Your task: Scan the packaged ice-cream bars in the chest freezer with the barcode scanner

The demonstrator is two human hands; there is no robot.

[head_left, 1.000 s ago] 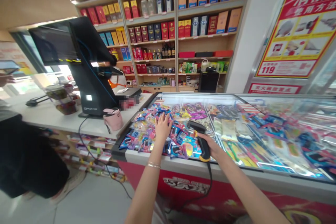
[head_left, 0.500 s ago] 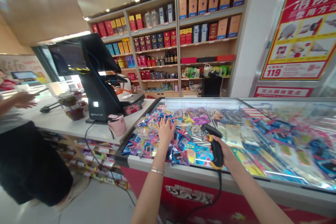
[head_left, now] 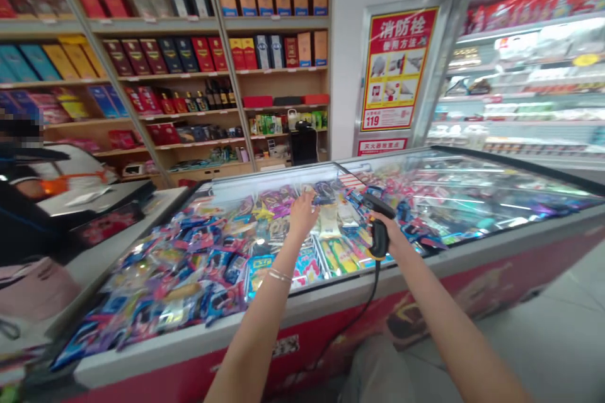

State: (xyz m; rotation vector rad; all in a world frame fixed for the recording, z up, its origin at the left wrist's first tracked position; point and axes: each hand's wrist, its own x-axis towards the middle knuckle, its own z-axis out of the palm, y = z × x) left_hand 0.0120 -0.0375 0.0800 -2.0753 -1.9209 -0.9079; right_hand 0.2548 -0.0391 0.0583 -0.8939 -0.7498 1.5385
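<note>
My right hand (head_left: 392, 233) grips a black barcode scanner (head_left: 380, 240) with yellow trim, its cable (head_left: 366, 305) hanging down the front of the freezer. The scanner's head points left, over the glass lid. My left hand (head_left: 303, 213) reaches out above the lid with its fingers extended, and nothing shows in it. Whether it touches the glass I cannot tell. A heap of small wrapped snack packs (head_left: 189, 271) lies on the left end of the chest freezer (head_left: 189, 343). More packs (head_left: 406, 217) lie just beyond and right of the scanner. Frozen treats (head_left: 340, 255) show through the glass between my hands.
At the left, a counter (head_left: 165, 208) with a pink bag (head_left: 40, 289) adjoins the freezer. A person in an orange-trimmed top (head_left: 70, 173) is behind it. Shelves of boxes (head_left: 170, 56) line the back, and a lit display fridge (head_left: 529, 85) stands at the right.
My view has swung right, bringing the display fridge and the freezer's right end into sight. My left hand has moved right, from over the snack heap to the glass nearer the scanner.
</note>
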